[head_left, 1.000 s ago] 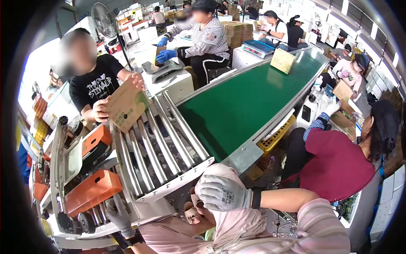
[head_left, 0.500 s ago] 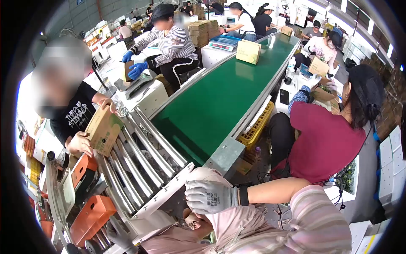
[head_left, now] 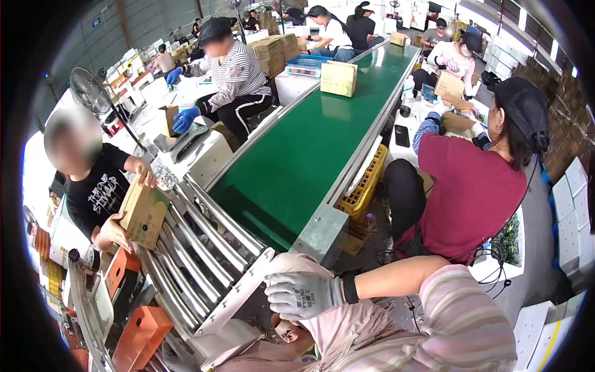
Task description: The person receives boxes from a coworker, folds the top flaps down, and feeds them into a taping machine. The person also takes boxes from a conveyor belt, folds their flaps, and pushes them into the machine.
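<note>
My right hand (head_left: 302, 295), in a grey printed work glove, rests over my knee in pink trousers (head_left: 341, 325). Its fingers drape over the cloth, with nothing seen in them. Low at the left, my left hand (head_left: 180, 353), also in a grey glove, is dim and partly cut off beside an orange bracket (head_left: 142, 338); its fingers cannot be made out. Ahead of it run the metal rollers (head_left: 197, 248). Across them, a co-worker in a black T-shirt holds a printed cardboard box (head_left: 145, 214) with both hands, tilted over the rollers' far end.
Beyond the rollers stretches a green conveyor belt (head_left: 291, 149), carrying a carton (head_left: 338, 79) and a smaller one farther off. Co-workers sit along both sides. A yellow crate (head_left: 365, 183) stands under the belt's right edge. Cables (head_left: 499, 266) hang behind the nearest right-hand co-worker.
My view has turned, so most of the scene sits farther left. The striped-shirt co-worker's blue-gloved hands have moved apart. My right hand stays on my knee.
</note>
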Available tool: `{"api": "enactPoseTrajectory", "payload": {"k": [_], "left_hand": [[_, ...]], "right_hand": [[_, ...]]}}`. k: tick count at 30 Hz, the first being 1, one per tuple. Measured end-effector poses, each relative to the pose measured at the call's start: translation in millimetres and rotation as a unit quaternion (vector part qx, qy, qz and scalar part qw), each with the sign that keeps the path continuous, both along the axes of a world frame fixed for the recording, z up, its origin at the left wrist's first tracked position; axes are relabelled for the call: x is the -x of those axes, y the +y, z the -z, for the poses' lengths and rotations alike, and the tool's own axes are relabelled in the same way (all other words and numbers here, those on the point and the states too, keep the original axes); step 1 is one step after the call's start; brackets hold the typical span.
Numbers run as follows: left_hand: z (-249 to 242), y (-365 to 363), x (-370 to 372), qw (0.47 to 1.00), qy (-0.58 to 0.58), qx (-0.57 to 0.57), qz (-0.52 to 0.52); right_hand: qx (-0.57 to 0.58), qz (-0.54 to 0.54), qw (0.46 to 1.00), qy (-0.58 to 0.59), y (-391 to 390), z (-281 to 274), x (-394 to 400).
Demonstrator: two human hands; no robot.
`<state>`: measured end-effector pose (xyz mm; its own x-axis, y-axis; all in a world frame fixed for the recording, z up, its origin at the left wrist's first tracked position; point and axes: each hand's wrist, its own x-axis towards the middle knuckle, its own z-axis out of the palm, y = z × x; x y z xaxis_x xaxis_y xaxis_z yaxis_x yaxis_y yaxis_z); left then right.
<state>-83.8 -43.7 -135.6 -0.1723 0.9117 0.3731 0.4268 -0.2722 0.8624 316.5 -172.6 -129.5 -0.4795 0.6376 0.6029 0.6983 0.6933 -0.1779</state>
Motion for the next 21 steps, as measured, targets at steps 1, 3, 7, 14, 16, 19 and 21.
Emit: {"api": "enactPoseTrajectory", "payload": {"k": [1,3,7,14,16,19,21], "left_hand": [[-0.9,-0.7,-2.3,1.0,-0.002,0.003,-0.008],[-3.7,-1.8,-7.6,0.999,0.009,0.013,-0.03],[3.5,0.3,-1.7,0.989,0.107,-0.077,-0.063],[-0.5,-2.6,-1.9,0.996,0.069,-0.017,-0.053],[-2.2,-3.7,-4.8,0.993,0.095,-0.037,-0.065],[-2.9,-4.1,-6.4,0.99,0.114,-0.06,-0.065],[-0.5,-2.2,-3.4,0.998,0.036,-0.016,-0.039]], "right_hand": [[-0.007,-0.006,1.0,-0.004,0.0,0.4,0.0],[-0.008,0.003,1.0,-0.019,0.2,4.1,0.7],[-0.011,-0.002,1.0,-0.01,-0.1,4.9,0.7],[-0.019,-0.008,1.0,-0.012,0.9,4.3,0.9],[-0.01,-0.008,1.0,-0.013,0.4,4.9,1.5],[-0.007,-0.004,1.0,-0.013,0.4,5.2,1.5],[-0.013,-0.004,1.0,-0.012,0.2,4.5,1.6]]}}
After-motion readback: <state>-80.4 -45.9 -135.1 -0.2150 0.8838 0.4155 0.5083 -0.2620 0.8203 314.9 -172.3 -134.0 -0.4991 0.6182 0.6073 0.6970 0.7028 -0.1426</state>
